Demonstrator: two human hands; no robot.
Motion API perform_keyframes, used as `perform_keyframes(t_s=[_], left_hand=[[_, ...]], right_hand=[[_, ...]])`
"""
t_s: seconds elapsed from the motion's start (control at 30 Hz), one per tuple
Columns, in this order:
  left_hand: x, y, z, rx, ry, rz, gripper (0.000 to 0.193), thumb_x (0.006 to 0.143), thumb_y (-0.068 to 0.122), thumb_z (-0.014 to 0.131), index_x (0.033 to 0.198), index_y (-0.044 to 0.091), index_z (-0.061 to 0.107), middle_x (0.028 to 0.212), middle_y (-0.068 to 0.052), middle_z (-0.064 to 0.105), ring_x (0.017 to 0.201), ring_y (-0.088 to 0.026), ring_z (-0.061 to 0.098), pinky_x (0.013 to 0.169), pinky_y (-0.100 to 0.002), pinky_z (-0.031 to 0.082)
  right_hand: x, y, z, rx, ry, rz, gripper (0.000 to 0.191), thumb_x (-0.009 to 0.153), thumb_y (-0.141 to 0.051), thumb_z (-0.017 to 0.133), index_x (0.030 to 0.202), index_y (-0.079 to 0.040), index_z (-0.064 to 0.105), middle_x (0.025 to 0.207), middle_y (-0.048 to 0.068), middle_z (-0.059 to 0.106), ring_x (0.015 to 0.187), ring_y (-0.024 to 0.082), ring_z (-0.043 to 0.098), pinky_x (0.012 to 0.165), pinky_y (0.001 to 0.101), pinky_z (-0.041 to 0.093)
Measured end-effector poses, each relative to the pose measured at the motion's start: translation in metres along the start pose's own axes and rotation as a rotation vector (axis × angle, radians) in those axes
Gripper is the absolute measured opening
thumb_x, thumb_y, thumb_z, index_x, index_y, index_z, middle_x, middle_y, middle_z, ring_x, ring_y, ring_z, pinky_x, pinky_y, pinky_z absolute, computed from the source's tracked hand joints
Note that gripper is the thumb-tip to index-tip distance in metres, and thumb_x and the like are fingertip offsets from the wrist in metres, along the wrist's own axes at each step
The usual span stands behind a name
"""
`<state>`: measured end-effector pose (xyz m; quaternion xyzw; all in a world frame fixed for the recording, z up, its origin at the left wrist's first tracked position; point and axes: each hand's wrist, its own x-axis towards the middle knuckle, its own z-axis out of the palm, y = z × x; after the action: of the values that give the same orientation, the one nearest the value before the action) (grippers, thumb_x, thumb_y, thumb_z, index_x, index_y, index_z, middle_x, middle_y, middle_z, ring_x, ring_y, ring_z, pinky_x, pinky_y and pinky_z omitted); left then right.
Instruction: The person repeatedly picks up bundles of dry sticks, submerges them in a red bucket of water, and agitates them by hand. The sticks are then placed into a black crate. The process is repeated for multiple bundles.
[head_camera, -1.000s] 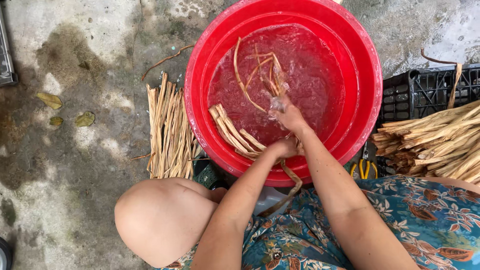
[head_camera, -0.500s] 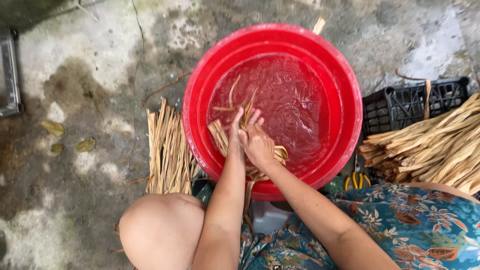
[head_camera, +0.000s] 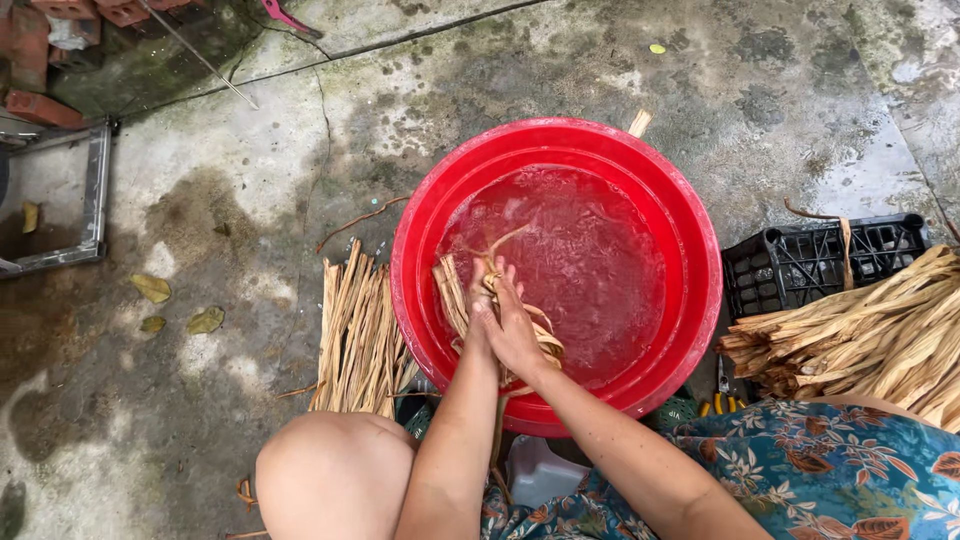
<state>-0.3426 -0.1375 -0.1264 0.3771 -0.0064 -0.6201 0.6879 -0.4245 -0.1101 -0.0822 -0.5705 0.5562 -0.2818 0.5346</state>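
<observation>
A round red plastic basin (head_camera: 556, 170) stands between flat dry plant strips (head_camera: 355, 335) on its left and a black plastic crate (head_camera: 800, 262) on its right.

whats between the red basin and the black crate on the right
In the head view, only a narrow strip of wet concrete floor separates the red basin from the black crate.

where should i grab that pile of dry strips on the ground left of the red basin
Probably around the middle of the dry strip bundle, coming from above with fingers wrapped across it. The strips lie flat, side by side, running toward and away from the person, so a crosswise grip should gather most of them.
</observation>
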Motion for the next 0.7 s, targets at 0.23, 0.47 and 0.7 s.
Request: perform_keyframes(t_s=[0.23,0.47,0.7], left_hand=[[-0.027,-0.057,0.011,0.082,-0.043,-0.353,0.051,0.099,0.052,0.055,0.131,0.013,0.063,0.13,-0.003,0.067,0.119,-0.02,0.063,0.093,-0.038,0.056],[-0.026,-0.016,-0.021,0.028,-0.141,-0.06,0.079,0.1,0.065,0.044,0.154,0.008,0.05,0.145,0.003,0.066,0.129,-0.01,0.065,0.104,-0.031,0.055],[-0.025,-0.064,-0.01,0.245,-0.177,-0.362,0.107,0.094,0.072,0.061,0.162,-0.006,0.032,0.159,-0.032,0.034,0.122,-0.032,0.042,0.116,-0.056,0.024]], right_hand=[[0.013,0.006,-0.033,0.041,0.307,-0.023,0.023,0.111,-0.024,0.039,0.119,-0.005,0.05,0.144,0.029,0.045,0.114,0.036,0.062,0.08,0.0385,0.062],[-0.015,-0.007,0.003,-0.044,-0.011,-0.044,0.059,0.105,-0.039,0.038,0.15,-0.003,0.028,0.103,0.018,0.064,0.089,0.029,0.067,0.081,0.0473,0.059],[0.027,0.03,-0.07,0.107,0.193,0.25,0.064,0.11,-0.057,0.035,0.123,0.002,0.056,0.105,0.013,0.063,0.1,0.026,0.064,0.094,0.0468,0.058]])
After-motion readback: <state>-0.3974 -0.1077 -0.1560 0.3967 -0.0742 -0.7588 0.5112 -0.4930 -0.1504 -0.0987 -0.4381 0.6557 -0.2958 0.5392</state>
